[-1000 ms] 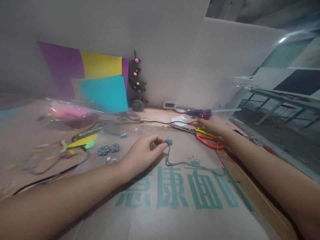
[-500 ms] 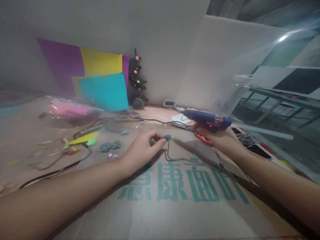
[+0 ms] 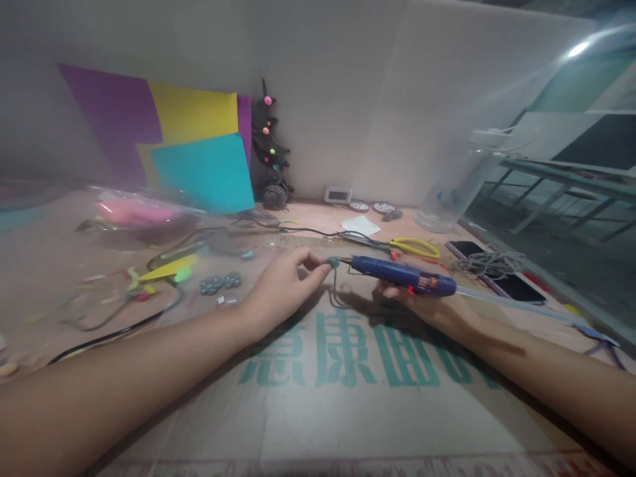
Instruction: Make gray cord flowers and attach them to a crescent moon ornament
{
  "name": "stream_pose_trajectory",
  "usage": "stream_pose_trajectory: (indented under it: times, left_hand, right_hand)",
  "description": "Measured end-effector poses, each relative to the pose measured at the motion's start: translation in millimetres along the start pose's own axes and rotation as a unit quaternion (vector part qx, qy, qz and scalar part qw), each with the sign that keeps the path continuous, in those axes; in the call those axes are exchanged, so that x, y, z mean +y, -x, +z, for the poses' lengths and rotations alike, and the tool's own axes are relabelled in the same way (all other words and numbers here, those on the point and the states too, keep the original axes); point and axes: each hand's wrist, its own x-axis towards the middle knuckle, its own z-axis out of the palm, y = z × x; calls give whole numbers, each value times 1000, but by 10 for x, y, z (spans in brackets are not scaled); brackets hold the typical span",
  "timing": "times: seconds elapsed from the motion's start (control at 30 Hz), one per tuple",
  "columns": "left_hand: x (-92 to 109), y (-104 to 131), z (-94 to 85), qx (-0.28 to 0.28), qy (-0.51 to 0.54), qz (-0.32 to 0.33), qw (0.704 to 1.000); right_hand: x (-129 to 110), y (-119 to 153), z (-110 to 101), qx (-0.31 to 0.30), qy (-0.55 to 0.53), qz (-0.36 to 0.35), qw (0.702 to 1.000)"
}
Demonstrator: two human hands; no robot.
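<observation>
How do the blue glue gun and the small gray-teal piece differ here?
The blue glue gun is far larger than the small gray-teal piece. The right hand grips the glue gun, while the left hand pinches the piece at its fingertips. A translucent stick extends from the glue gun's rear; a gray cord trails from the piece. Both are handheld.

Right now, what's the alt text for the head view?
Right hand holds a blue glue gun, nozzle at or almost at a small teal piece that the left hand pinches. Below is cardboard with green lettering; purple, yellow and turquoise sheets stand behind.
</observation>
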Motion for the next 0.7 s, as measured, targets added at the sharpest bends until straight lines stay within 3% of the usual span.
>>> stream_pose_trajectory:
  times: [0.7]
  left_hand:
    - [35, 24, -18, 10, -34, 48, 998]
  right_hand:
    - [36, -16, 14, 32, 54, 8, 998]
